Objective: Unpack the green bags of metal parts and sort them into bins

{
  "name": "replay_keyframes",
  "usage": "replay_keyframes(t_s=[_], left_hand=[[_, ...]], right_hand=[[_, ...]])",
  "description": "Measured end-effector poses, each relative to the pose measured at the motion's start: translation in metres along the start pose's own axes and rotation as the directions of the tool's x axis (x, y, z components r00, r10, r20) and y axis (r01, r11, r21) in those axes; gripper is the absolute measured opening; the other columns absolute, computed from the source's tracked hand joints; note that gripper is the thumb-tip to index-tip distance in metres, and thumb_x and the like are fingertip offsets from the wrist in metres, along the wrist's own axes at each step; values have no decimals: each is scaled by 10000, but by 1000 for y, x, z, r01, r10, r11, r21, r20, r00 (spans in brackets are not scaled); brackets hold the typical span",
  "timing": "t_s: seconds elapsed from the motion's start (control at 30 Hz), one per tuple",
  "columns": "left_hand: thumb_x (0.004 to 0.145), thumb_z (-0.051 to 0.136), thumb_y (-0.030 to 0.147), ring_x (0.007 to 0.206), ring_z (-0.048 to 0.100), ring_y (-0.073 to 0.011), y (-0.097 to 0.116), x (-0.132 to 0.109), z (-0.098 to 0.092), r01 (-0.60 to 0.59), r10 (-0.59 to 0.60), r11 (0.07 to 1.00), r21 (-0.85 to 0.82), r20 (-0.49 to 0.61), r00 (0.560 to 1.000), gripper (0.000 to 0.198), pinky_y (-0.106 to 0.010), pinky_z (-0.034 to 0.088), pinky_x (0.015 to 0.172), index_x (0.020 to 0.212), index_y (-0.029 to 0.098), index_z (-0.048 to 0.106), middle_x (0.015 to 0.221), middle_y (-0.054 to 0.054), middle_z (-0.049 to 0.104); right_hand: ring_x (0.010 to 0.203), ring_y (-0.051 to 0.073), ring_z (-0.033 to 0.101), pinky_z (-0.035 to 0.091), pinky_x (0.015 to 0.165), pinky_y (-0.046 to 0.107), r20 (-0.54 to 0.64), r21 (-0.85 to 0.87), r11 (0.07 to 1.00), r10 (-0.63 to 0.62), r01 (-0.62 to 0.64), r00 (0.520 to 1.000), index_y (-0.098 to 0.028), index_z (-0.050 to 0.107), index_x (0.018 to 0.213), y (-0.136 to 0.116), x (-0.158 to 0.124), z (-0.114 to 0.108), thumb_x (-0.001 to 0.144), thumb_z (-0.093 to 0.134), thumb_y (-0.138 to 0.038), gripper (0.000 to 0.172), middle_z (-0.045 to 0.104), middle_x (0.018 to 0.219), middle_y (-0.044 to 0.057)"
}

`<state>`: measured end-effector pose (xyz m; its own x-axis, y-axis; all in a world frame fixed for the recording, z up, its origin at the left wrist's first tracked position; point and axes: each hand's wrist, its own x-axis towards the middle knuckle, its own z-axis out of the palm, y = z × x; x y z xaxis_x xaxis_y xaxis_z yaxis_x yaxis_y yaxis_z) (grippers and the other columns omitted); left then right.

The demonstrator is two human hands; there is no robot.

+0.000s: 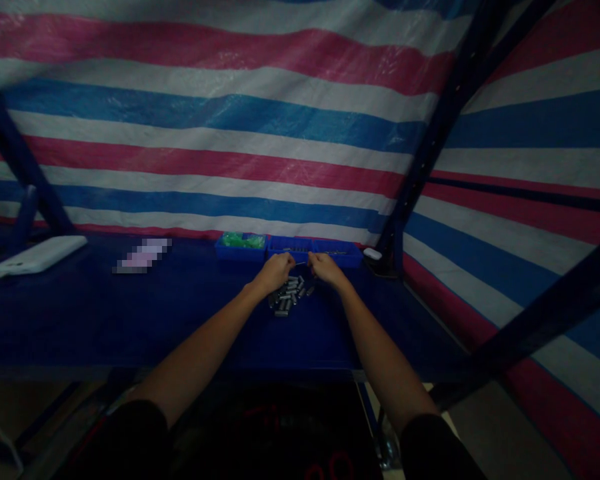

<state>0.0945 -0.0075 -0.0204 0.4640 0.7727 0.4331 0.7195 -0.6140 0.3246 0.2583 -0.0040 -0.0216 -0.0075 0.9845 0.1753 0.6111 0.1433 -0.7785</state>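
Observation:
Over a small pile of short metal cylinders [291,289], my two hands are held close together. The fingers of my left hand [276,272] are pinched at one end of a thin, light metal pin [300,264]. Just to the right, my right hand [326,269] is also closed in a pinch near the pin's other end; what lies between its fingertips is too small to make out. Behind the hands stand a middle blue bin [274,256] with small metal parts and a right blue bin [351,259] with thin metal pieces.
A left blue bin [240,254] holds green plastic-looking pieces. On the blue table [180,327] lie a white device with a cable [43,255], a blurred-out pinkish item [144,255] and a small white case [373,254]. Blue metal posts [420,160] and striped sheeting [220,120] enclose the table.

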Motion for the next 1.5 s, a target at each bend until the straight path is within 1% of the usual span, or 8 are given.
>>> replay_keyframes(t_s=[0.1,0.33,0.63,0.87,1.03,1.2,1.4,1.5], left_hand=[[832,403,176,821,578,-181,-1,-1,-4,0,-1,999,-49,-39,999,171,-288,426,760,839,137,570,833,-76,639],[837,401,179,828,578,-185,5,0,-5,-5,0,998,-68,-67,998,167,-292,421,756,838,140,564,832,-75,638],[809,472,168,853,547,-195,12,-5,-8,0,-4,999,-41,-112,994,95,-312,408,796,844,131,553,857,-81,623],[816,452,181,789,572,-169,9,-3,-5,44,-62,986,-163,-107,992,142,-276,422,747,855,127,578,815,-68,635],[863,356,238,741,585,-161,2,0,-6,93,-119,984,-151,-170,978,283,-251,412,708,801,128,609,774,-69,646],[886,297,348,685,599,-163,3,-1,-7,190,-212,974,-123,-193,958,417,-242,395,641,756,133,630,714,-73,661],[869,214,504,620,596,-172,-1,-2,-12,240,-254,965,-109,-142,957,611,-248,380,602,596,145,626,585,-76,631],[865,217,493,630,588,-177,-18,-4,-16,258,-264,964,-63,-129,956,579,-254,374,588,635,156,628,606,-66,622]], right_hand=[[349,76,401,318,405,186,58,91,996,19,-24,998,-168,483,597,-7,-3,8,865,360,-359,351,425,404,-53],[354,72,401,316,381,176,-8,287,958,-12,14,1000,-169,455,600,-12,-5,5,853,363,-412,363,432,414,-44],[359,90,389,302,421,209,-34,155,986,-49,54,998,-184,432,531,-11,-4,10,844,365,-345,358,414,388,-49],[400,90,373,275,461,209,-116,68,989,-120,129,986,-182,442,521,-7,0,11,831,373,-355,362,382,393,-59],[498,95,421,284,502,205,-151,-72,944,-328,321,932,-160,524,615,-18,-10,9,829,388,-376,332,460,498,-39],[508,85,425,257,503,200,-94,-218,872,-465,437,880,-165,560,761,-30,-23,6,815,439,-341,220,490,552,-41],[514,102,431,261,507,214,-64,-371,842,-444,392,894,-166,523,616,-32,-21,-6,861,333,-369,371,489,525,-10],[633,144,526,324,575,228,-280,-455,873,-327,175,903,-174,563,770,-21,-14,-24,871,299,-395,359,578,660,32]])
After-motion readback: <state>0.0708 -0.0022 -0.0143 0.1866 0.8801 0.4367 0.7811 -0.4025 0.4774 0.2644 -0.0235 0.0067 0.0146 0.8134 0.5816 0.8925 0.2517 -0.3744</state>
